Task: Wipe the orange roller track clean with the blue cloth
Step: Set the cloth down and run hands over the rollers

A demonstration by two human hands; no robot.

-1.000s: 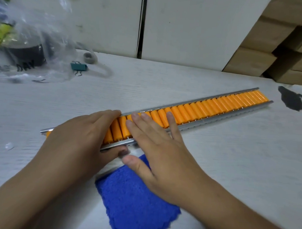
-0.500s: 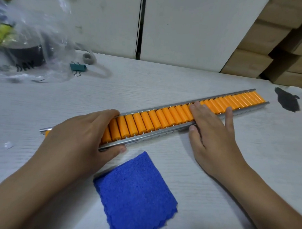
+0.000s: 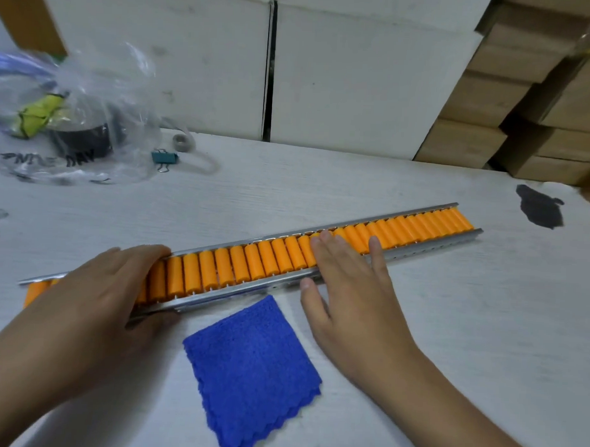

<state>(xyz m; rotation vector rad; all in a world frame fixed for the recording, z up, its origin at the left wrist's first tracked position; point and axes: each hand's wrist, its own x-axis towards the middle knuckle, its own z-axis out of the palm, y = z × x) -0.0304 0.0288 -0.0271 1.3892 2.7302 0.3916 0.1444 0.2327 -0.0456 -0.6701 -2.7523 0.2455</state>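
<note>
My left hand clamps the roller track at lower left; my right hand rests flat on it, fingers spread. The blue cloth lies untouched below, and bare fingers could spin rollers and smear grime.

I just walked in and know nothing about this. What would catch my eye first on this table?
Probably the long metal track of bright orange plastic rollers running slantwise across the pale wooden table, with the person's left hand gripping its near end and the right hand laid flat across its middle. Next, the square vivid blue fuzzy cloth lying untouched just in front of the track, between the two hands.
</note>
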